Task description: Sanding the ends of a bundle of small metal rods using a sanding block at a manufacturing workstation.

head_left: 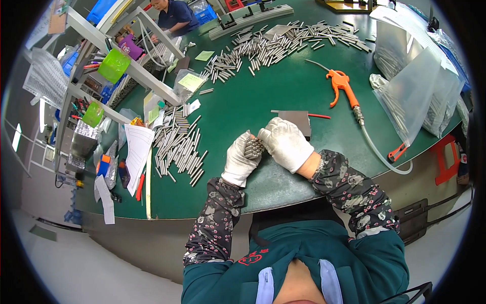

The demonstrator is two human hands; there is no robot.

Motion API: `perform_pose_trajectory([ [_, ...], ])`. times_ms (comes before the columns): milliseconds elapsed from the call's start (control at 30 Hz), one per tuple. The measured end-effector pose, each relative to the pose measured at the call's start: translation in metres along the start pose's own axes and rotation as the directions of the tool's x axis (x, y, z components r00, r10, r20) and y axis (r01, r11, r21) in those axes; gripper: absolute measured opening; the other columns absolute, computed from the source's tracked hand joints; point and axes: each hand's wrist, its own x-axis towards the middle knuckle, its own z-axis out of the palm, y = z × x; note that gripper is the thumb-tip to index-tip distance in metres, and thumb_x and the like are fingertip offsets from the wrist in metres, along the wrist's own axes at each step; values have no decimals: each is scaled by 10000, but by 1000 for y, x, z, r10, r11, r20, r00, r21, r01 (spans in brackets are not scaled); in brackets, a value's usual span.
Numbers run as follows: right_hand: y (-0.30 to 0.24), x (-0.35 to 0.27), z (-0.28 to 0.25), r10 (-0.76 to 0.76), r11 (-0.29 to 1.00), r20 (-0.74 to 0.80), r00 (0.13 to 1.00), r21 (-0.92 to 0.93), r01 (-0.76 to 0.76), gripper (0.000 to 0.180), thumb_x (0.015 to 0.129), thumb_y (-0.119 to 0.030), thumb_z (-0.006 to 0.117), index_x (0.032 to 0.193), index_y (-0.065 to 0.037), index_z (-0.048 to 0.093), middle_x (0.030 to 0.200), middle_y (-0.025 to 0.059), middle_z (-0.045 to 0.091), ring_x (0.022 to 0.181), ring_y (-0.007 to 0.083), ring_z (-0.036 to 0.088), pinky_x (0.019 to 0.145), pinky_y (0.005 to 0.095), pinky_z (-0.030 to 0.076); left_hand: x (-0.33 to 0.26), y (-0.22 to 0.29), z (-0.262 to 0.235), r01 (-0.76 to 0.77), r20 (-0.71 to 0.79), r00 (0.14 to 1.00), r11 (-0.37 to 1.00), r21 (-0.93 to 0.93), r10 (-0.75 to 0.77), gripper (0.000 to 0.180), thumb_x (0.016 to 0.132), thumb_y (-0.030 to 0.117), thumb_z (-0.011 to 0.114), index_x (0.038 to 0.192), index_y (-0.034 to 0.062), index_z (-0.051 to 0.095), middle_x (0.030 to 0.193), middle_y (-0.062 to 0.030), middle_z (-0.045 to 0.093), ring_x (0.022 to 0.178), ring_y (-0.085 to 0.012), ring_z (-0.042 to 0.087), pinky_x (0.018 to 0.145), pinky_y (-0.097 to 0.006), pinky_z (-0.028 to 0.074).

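My left hand [239, 161], in a white glove, is closed around a bundle of short metal pins [253, 148], whose ends show in a cluster. Against the upper right of this bundle is my right hand [286, 144], also gloved, with its fingers curled in and the fingertips at the pins. Whatever lies between those fingertips is hidden. Just beyond the right hand lie a flat grey-brown square plate [298, 119] and a thin red stick [319, 116]. A pile of loose metal pins [177, 147] spreads to the left of my hands.
Across the far side of the green table [243, 190] sprawls a larger heap of pins [273, 48]. An orange air blow gun [344, 88] with a hose lies at right, near clear bags of pins [410, 96]. Papers [137, 154] and a shelf frame [147, 81] stand left; a person [176, 19] sits beyond.
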Motion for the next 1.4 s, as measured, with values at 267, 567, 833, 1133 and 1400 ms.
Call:
perform_pose_trajectory([
  [267, 6, -5, 5, 179, 943, 12, 984, 283, -175, 123, 679, -66, 587, 800, -68, 609, 708, 98, 574, 758, 280, 542, 691, 371, 443, -4, -8, -2, 128, 17, 992, 978, -167, -127, 542, 618, -3, 703, 1106, 41, 471, 915, -26, 557, 777, -108, 557, 701, -227, 478],
  [567, 12, -3, 7, 243, 858, 104, 965, 440, -263, 123, 677, -78, 600, 785, -31, 635, 742, 108, 605, 754, 268, 550, 700, 346, 444, -2, 1, -3, 308, 101, 950, 841, -444, -295, 545, 611, -37, 696, 1102, 42, 472, 906, 5, 548, 803, -70, 534, 721, -209, 462],
  [833, 10, -1, 3, 299, 778, 179, 937, 523, -348, 132, 721, -68, 570, 815, 4, 629, 749, 130, 618, 740, 225, 591, 686, 306, 462, 2, 9, -10, 372, 184, 928, 807, -458, -324, 605, 609, -61, 693, 1147, 4, 425, 928, 0, 548, 838, -69, 530, 766, -211, 453],
  [1133, 9, 0, 5, 323, 735, 225, 919, 552, -394, 158, 731, -69, 546, 837, 19, 624, 761, 137, 629, 707, 200, 613, 669, 283, 475, 3, 12, -13, 404, 203, 915, 761, -507, -350, 629, 595, -59, 704, 1155, -17, 420, 934, -6, 559, 851, -78, 530, 789, -217, 442],
  [1400, 11, 1, 3, 367, 638, 306, 879, 604, -477, 177, 730, -100, 561, 846, 11, 634, 763, 109, 636, 718, 147, 598, 689, 253, 466, 4, 15, -12, 386, 195, 922, 788, -479, -334, 631, 591, -56, 707, 1153, -15, 422, 929, -3, 558, 850, -77, 529, 781, -215, 443],
])
